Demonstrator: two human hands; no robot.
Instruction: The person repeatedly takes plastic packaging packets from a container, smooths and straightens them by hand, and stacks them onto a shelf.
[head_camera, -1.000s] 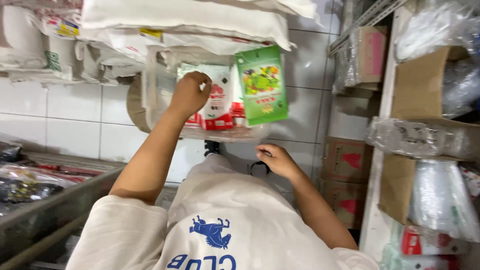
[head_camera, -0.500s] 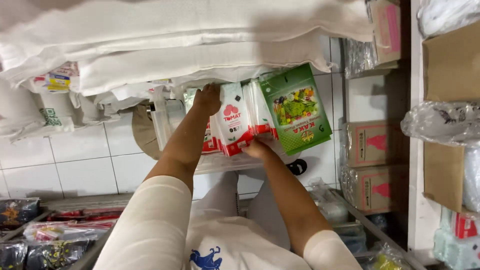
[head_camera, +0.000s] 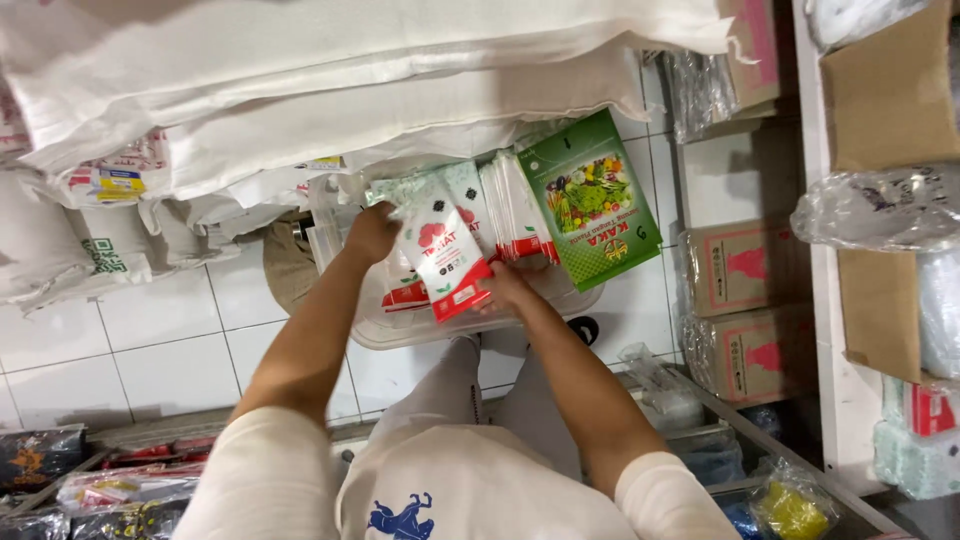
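Right hand (head_camera: 508, 288) pinched lower edge of red-and-white packet (head_camera: 442, 256), raised above clear tub (head_camera: 560, 300), centre scene. Left hand (head_camera: 372, 232) closed among upright packets at left. Packet looked light, thin, floppy, slick film; best gripped along sealed edge.

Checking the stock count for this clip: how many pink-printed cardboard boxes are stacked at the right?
2: the upper box stands beside the green packet, and the lower box sits directly below it. Others may be hidden behind plastic wrap.
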